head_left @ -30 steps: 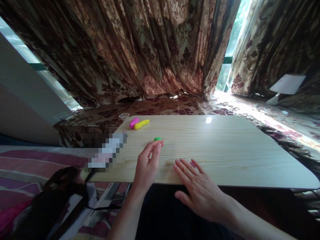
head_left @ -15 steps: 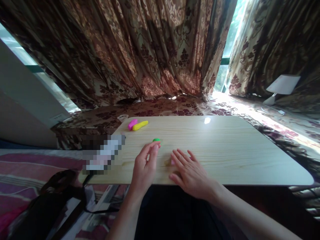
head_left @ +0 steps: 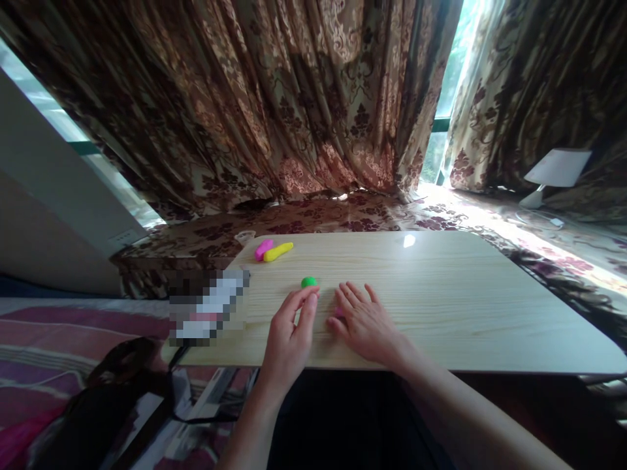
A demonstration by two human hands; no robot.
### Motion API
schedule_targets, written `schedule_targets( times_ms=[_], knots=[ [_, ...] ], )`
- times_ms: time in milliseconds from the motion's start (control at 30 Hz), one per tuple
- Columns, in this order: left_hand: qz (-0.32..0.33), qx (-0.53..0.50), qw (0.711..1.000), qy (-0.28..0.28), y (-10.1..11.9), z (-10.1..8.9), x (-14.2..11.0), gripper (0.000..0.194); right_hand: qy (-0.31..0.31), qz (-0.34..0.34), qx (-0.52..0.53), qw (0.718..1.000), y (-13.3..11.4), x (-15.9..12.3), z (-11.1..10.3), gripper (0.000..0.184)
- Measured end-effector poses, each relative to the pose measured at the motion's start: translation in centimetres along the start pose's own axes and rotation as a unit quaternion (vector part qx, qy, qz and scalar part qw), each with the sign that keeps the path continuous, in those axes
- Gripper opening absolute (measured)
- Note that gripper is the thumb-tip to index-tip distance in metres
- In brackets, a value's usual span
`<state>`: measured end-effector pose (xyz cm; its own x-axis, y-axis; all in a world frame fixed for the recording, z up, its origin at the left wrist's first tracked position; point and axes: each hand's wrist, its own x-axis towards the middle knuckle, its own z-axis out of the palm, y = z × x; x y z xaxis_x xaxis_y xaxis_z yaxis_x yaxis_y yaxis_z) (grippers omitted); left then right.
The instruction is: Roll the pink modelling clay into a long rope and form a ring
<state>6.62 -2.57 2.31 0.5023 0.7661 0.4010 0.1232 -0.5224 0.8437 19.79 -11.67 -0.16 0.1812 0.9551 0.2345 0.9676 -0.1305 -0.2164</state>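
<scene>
A patterned curtain (head_left: pixel 343 98) fills the background, and below it stretches the pale, wood-grained desk (head_left: pixel 455 300). At the desk's left end, pixelation hides an object (head_left: pixel 210 307); any label there is lost, and no brand or writing can be read elsewhere. The right hand (head_left: pixel 365 326) lies palm down near the front edge, fingers straight and slightly apart. Beside it, the left hand (head_left: pixel 289 329) has thumb and forefinger tips close together; whether they pinch anything I cannot tell. Near the far left corner, a yellow strip (head_left: pixel 278 252) lies against a magenta lump (head_left: pixel 263 249). A green lump (head_left: pixel 308 282) sits just beyond the left fingertips. Least shows of the pink piece (head_left: pixel 339 313), mostly covered by the right hand. It looks like modelling clay: probably light, soft, easily dented, more tacky than slippery, best held gently by its ends.
</scene>
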Motion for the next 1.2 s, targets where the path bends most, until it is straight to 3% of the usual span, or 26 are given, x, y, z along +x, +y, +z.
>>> schedule_targets(
  times_ms=[67,233,433,500,567,667,867,933,1067,1133,1200],
  knots=[
    [-0.005,0.004,1.0,0.006,0.0,-0.5,0.0,0.026,0.002,-0.01,0.002,1.0,-0.2,-0.4,-0.1,0.06],
    [-0.025,0.013,0.999,0.026,-1.1,-0.6,0.2,0.027,-0.014,-0.098,0.02,0.995,-1.1,-5.4,-0.6,0.063],
    [-0.009,0.014,1.0,-0.012,-0.3,0.2,-0.1,0.027,0.017,0.001,-0.004,1.0,-0.2,-0.2,0.3,0.061],
    [-0.008,0.02,1.0,-0.005,-0.3,-0.4,-0.1,0.027,0.02,-0.01,-0.001,1.0,-0.5,-0.6,0.3,0.061],
    [-0.014,0.024,1.0,0.007,-0.6,-0.7,0.0,0.028,0.014,-0.058,0.011,0.998,-1.1,-2.8,0.0,0.062],
    [-0.022,0.021,0.999,0.014,-1.1,-0.2,0.1,0.029,0.002,-0.084,0.018,0.996,-1.6,-5.1,-0.3,0.059],
    [-0.007,0.024,0.999,-0.021,-0.4,0.6,-0.4,0.026,0.029,0.005,-0.002,1.0,-0.2,0.2,0.5,0.058],
    [-0.006,0.029,1.0,-0.012,-0.3,0.1,-0.3,0.027,0.03,-0.008,0.001,1.0,-0.3,-0.3,0.4,0.059],
    [-0.014,0.026,1.0,0.009,-0.9,-0.1,0.0,0.029,0.009,-0.072,0.017,0.997,-1.2,-4.3,-0.2,0.06],
    [-0.02,0.019,1.0,0.005,-1.0,0.3,0.0,0.03,0.001,-0.072,0.017,0.997,-1.1,-4.3,-0.3,0.06],
    [-0.02,0.014,1.0,-0.008,-0.8,0.6,-0.1,0.03,0.001,-0.048,0.009,0.999,-0.7,-2.6,-0.2,0.058]
  ],
)
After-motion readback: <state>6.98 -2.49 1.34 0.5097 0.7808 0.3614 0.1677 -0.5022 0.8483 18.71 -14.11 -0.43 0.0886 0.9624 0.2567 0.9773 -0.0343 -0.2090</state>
